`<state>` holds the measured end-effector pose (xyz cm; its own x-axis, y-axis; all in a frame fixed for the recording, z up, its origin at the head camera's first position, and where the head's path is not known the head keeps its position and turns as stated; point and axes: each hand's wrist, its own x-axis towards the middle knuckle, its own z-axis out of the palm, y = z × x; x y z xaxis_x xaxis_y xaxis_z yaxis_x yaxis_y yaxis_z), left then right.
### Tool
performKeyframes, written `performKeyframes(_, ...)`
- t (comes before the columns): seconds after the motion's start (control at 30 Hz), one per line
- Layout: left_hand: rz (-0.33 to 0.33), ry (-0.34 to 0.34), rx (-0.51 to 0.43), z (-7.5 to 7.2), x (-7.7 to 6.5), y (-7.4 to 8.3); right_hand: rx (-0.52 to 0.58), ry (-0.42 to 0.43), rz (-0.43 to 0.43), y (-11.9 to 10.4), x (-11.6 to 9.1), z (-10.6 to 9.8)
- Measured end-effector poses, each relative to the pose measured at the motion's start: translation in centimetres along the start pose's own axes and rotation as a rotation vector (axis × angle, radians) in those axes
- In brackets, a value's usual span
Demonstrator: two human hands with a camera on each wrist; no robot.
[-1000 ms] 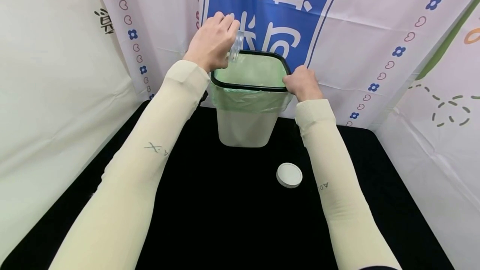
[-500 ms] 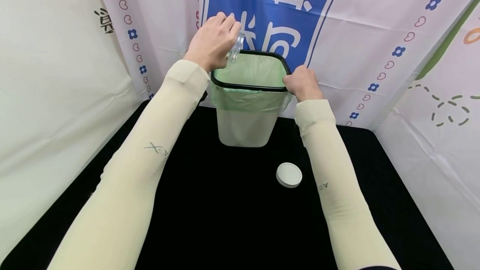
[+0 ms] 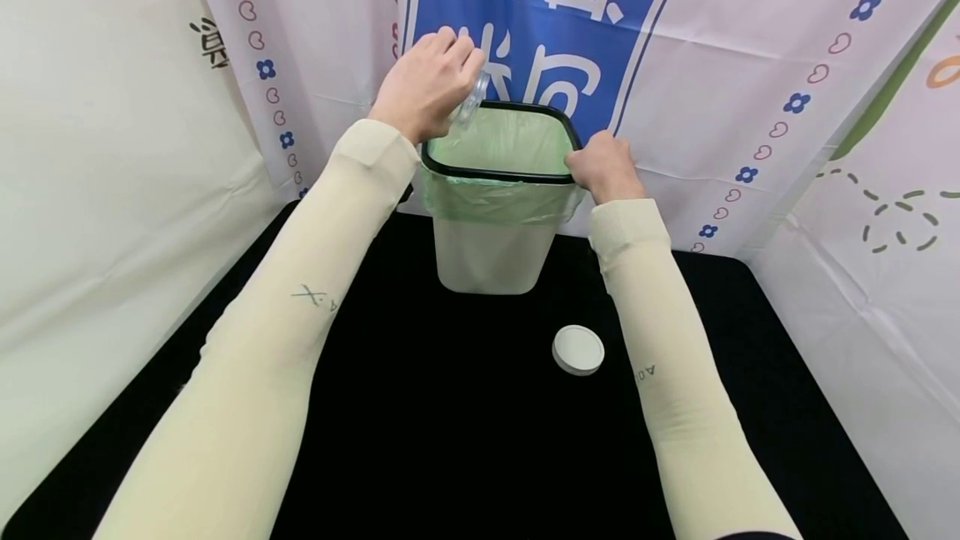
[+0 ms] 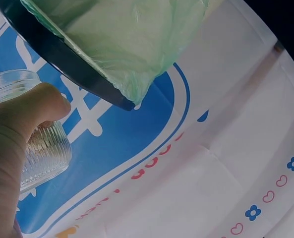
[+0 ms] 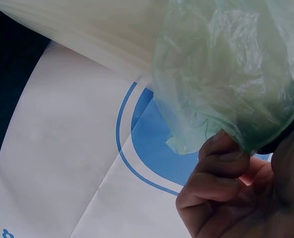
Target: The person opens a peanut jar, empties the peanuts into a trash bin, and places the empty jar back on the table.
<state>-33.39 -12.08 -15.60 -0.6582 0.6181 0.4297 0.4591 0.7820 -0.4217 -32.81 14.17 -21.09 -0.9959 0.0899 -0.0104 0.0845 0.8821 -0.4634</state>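
Far across the black table (image 3: 465,415), the right hand (image 3: 606,167) grips a pale, green-lined bin (image 3: 491,257), the left hand (image 3: 426,86) a ribbed clear-glass jar (image 4: 50,158). Apparent emptying needs steady tilt.

Left arm (image 3: 277,332) and right arm (image 3: 675,373) stretch forward, sleeved; the left grip (image 3: 429,86) is higher, fingers curled, the right grip (image 3: 606,167) lower, fingers bent

Place: draped booth
Backdrop (image 3: 525,32): blue-and-white printed fabric banner, twelve o'clock
Sidewall (image 3: 105,148): creased white cloth sheet, nine o'clock
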Motion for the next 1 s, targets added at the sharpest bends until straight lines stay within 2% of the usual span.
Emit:
performKeyframes(0.37, 0.053, 0.012, 0.067, -0.03, 0.18, 0.07, 0.005, 0.001, -0.006, 0.12, 0.00, 0.01)
performKeyframes(1.0, 0.096, 0.016, 0.106, -0.05, 0.21, 0.55, 0.016, 0.016, -0.025, 0.18, -0.01, 0.08)
